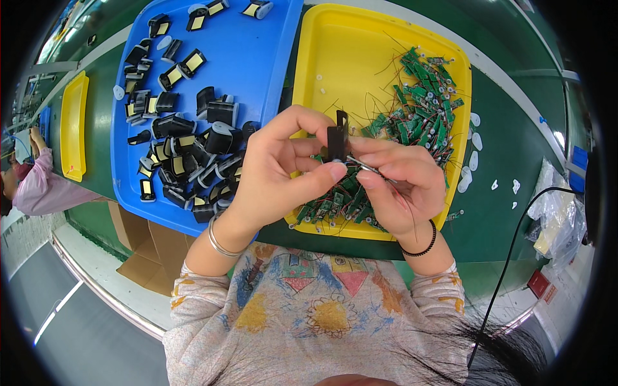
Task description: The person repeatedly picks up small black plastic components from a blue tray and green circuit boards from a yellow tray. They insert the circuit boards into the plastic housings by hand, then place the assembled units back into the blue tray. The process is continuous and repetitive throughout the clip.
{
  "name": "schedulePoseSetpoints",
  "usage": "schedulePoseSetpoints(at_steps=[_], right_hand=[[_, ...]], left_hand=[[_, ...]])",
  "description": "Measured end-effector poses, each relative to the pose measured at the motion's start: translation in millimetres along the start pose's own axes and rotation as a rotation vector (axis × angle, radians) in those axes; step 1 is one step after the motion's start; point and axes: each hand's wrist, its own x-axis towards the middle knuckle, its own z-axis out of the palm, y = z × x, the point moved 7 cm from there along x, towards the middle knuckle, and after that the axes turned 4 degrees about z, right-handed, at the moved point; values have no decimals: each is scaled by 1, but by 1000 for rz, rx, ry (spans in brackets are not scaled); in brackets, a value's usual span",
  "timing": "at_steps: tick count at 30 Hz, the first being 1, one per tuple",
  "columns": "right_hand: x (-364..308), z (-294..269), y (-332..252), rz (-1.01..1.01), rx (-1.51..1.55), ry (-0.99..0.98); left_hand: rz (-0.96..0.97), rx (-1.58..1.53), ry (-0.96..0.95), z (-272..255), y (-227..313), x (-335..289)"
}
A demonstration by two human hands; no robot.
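Both my hands meet in front of my chest, over the gap between a blue tray and a yellow tray. Between the thumb and fingers of my left hand (283,170) is a small black plastic housing (336,143), held upright. My right hand (409,180) is closed beside it, pinching a thin silvery piece (364,165) against the housing's lower end. Fine dark and red wires trail from the right fingers. What kind of part the silvery piece is, I cannot make out.
The blue tray (257,58) holds many black housings (174,125) with pale yellow pads. In the yellow tray (341,38) lies a heap of green circuit boards (425,122) with wires. Clear plastic discs (476,141) and a plastic bag (557,212) lie right. A person (48,177) sits far left.
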Motion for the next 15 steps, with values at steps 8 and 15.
schedulePoseSetpoints(at_steps=[8,15], right_hand=[[2,2,-1,-9,72,-14],[2,-5,10,208,206,-21]], left_hand=[[73,-24,-8,3,8,-2],[42,-44,37,-2,9,0]])
